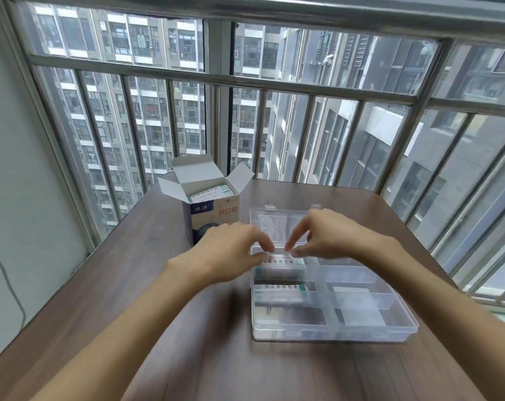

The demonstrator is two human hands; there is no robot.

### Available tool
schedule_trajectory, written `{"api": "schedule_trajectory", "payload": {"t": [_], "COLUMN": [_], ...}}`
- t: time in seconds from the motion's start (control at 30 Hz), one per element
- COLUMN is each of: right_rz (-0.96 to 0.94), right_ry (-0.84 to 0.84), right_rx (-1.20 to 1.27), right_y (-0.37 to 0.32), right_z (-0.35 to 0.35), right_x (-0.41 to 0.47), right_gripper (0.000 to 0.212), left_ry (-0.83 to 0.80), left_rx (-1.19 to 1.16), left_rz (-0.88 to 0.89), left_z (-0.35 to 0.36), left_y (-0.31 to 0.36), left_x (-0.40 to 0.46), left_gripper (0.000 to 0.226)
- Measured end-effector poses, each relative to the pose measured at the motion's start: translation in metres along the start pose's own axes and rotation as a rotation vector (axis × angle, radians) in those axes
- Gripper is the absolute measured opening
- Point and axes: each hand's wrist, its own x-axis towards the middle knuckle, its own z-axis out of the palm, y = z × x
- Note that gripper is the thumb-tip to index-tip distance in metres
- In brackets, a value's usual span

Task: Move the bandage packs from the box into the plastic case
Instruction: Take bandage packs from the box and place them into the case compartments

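An open cardboard bandage box point(213, 211) stands upright at the far middle of the table, with bandage packs point(212, 193) showing in its top. To its right lies the clear plastic case point(361, 322), lid point(277, 224) folded back. One bandage pack point(280, 263) lies in the case's far-left compartment and a second pack point(280, 287) in the compartment nearer me. My left hand point(231, 250) and my right hand point(329, 235) meet over the far-left compartment. Both pinch the far pack's top edge with their fingertips.
The dark wood table point(129, 299) stands against a window with metal bars point(216, 79), and its far edge runs just behind the box. A white wall point(19, 198) with a hanging cable is on the left. The case's right-hand compartments hold nothing that I can make out.
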Motion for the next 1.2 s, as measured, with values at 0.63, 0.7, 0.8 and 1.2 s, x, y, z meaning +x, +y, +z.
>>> {"api": "schedule_trajectory", "payload": {"t": [0.63, 0.7, 0.8, 1.2], "right_rz": [0.238, 0.252, 0.261, -0.287], "right_ry": [-0.292, -0.352, -0.357, 0.376], "right_rx": [-0.1, -0.057, -0.004, 0.175], "right_y": [-0.013, -0.014, -0.011, -0.062], "right_z": [-0.002, -0.004, -0.007, -0.032], "right_x": [0.009, 0.009, 0.006, 0.023], "right_gripper": [0.028, 0.027, 0.022, 0.025], "left_ry": [-0.023, -0.024, -0.04, 0.635], "left_rx": [-0.009, -0.014, -0.02, -0.214], "left_rz": [-0.028, -0.03, -0.029, -0.3], "left_z": [0.006, 0.007, 0.007, -0.073], "left_y": [0.005, 0.005, 0.005, -0.043], "left_x": [0.001, 0.003, 0.001, -0.025], "left_gripper": [0.024, 0.024, 0.023, 0.012]}}
